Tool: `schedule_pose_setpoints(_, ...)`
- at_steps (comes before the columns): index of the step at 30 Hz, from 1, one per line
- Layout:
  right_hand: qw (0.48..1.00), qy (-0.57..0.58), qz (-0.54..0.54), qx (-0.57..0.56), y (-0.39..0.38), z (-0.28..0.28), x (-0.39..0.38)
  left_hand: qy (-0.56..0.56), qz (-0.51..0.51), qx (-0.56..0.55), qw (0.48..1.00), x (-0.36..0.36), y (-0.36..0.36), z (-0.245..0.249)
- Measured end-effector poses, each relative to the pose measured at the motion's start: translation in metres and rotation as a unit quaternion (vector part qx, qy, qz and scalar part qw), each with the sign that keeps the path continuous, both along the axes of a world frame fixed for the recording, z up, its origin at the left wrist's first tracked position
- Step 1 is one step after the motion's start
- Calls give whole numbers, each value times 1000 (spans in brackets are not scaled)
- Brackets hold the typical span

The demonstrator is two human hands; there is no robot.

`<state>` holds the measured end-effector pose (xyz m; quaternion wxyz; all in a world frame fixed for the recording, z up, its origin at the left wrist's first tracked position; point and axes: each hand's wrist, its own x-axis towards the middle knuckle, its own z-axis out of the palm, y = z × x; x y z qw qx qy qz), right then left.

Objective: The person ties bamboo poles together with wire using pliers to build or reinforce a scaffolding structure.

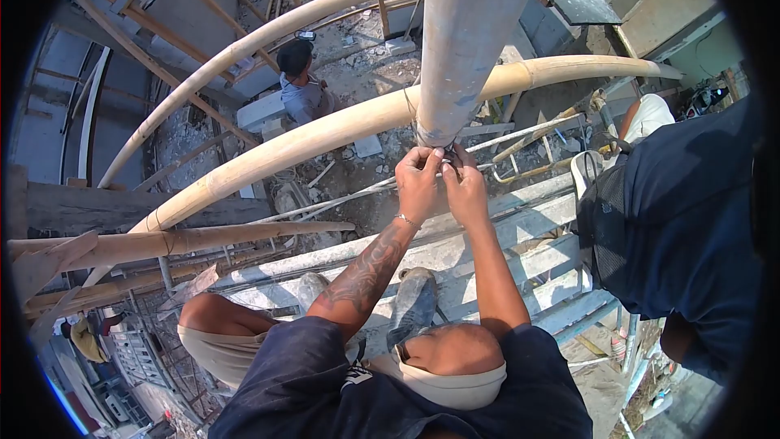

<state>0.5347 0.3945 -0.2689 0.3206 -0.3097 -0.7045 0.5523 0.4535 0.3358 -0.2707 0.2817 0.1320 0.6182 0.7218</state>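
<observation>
Bamboo pole (325, 140): sweeping lower left to upper right, behind the grey one.
Grey pole (471, 24): upper centre, long axis rising from the fingertips.
Left hand (416, 183), right hand (465, 191): equally near its foot, grip pinched closed.
Dark tie (452, 147): apparently pinched, mid-frame.

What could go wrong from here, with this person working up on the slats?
The left hand and right hand are both at the thick pole's lower end, so a slip might leave neither steadying the body. A boot could catch in the gaps between the slats. Anything dropped might hit the person below.
</observation>
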Motion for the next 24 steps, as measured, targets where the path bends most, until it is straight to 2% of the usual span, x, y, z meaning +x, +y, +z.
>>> schedule_pose_setpoints(2,991,-96,16,96,3,25,2,24,12,-18,999,3,-1,4)
schedule_pose_setpoints(5,995,-67,-14,68,2,15,1,7,11,-22,1000,6,1,-2)
schedule_pose_setpoints(9,993,-94,-7,66,6,4,2,-39,4,25,999,11,4,-11)
schedule_pose_setpoints(12,992,-69,23,103,12,-1,6,-56,31,26,998,13,4,-16)
schedule_pose_setpoints(15,988,-90,51,114,22,-4,8,-96,9,37,995,15,4,-23)
schedule_pose_setpoints(17,979,-56,83,178,28,-5,9,-254,44,198,946,21,5,-35)
schedule_pose_setpoints(18,978,-65,87,180,28,-6,9,-361,35,216,906,18,-2,-40)
schedule_pose_setpoints(19,977,-64,89,180,29,-8,10,-360,37,217,907,17,0,-47)
schedule_pose_setpoints(21,968,-48,97,227,34,-13,10,-353,-68,119,926,14,9,-61)
schedule_pose_setpoints(22,967,-47,104,227,35,-11,9,-421,-90,125,894,10,14,-43)
schedule_pose_setpoints(23,968,-49,105,224,33,-12,10,-424,-87,122,893,4,16,-46)
schedule_pose_setpoints(24,965,-45,103,236,33,-12,12,-443,-154,182,864,-3,20,-48)
